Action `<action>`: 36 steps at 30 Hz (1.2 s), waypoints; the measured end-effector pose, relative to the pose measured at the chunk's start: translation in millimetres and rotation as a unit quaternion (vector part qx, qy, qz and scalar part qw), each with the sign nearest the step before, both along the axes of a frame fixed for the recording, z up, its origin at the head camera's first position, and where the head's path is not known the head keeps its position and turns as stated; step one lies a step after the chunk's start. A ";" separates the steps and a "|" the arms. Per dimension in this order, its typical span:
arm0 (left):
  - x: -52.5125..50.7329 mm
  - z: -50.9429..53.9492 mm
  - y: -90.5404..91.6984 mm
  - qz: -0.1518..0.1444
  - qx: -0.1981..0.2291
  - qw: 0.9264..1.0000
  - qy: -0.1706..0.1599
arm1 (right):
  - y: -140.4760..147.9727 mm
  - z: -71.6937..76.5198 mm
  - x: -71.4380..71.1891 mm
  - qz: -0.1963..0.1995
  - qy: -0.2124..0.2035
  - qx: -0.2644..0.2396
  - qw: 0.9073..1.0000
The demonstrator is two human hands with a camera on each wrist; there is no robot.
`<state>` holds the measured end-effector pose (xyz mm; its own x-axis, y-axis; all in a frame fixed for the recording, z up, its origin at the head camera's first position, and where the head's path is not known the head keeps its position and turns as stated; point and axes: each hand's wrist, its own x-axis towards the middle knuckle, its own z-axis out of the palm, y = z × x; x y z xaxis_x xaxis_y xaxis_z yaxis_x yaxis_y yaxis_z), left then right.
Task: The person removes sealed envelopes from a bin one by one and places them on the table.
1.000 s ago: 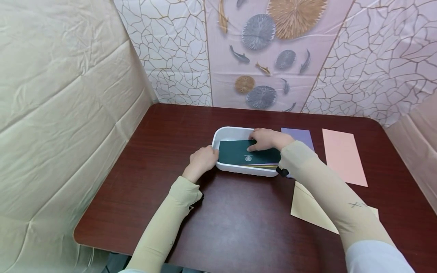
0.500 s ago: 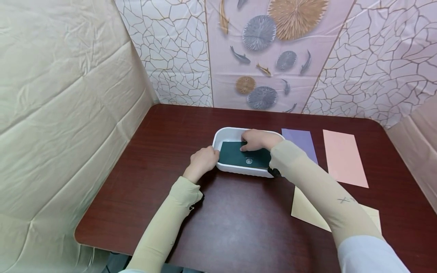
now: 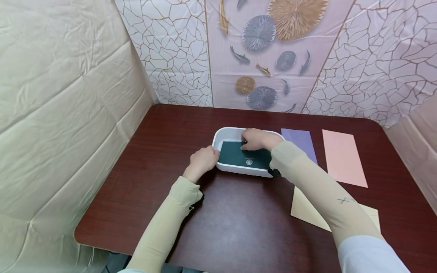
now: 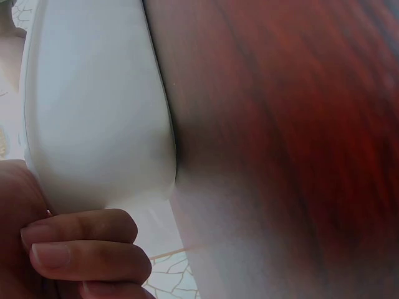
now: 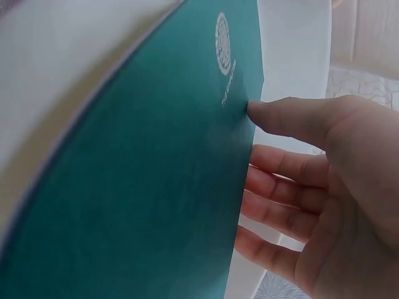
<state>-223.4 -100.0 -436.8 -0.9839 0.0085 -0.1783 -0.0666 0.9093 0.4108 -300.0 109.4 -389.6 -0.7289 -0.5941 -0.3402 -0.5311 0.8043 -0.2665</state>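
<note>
A white plastic tray (image 3: pixel 244 170) stands on the table, and my left hand (image 3: pixel 201 162) grips its left end. In the left wrist view the fingers (image 4: pixel 93 258) of that hand curl at the tray's end wall. Inside the tray lies a flat, dark green envelope-like paper (image 3: pixel 235 153) with a small pale round emblem. My right hand (image 3: pixel 257 139) reaches into the tray over the green paper's far edge. Seen in the right wrist view, its thumb (image 5: pixel 293 118) lies on the green face and the other fingers bend at the edge, pinching it. The fingertips behind the paper are partly hidden.
Right of the tray lies a purple paper (image 3: pixel 300 140), partly covered by the right arm. A pink paper (image 3: pixel 345 157) is farther right. Nearer the front, a cream paper (image 3: pixel 305 212) lies under the right forearm. Behind the dark red table (image 3: pixel 239 227) hangs a patterned cloth.
My right hand has moved left along the green paper's far edge, then stayed there. The yellowish layer's edge below the green paper no longer shows in the head view. My left hand has stayed put.
</note>
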 end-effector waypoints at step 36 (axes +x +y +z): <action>1.2 1.0 0.2 -0.003 0.007 1.000 -0.004 | 8.8 54.3 36.0 -0.003 0.028 -0.019 0.999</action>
<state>-222.1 -99.7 -435.7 -0.9823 0.0177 -0.1864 -0.0639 0.9040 0.4228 -264.0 118.2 -335.2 -0.7505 -0.6007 -0.2756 -0.5406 0.7978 -0.2668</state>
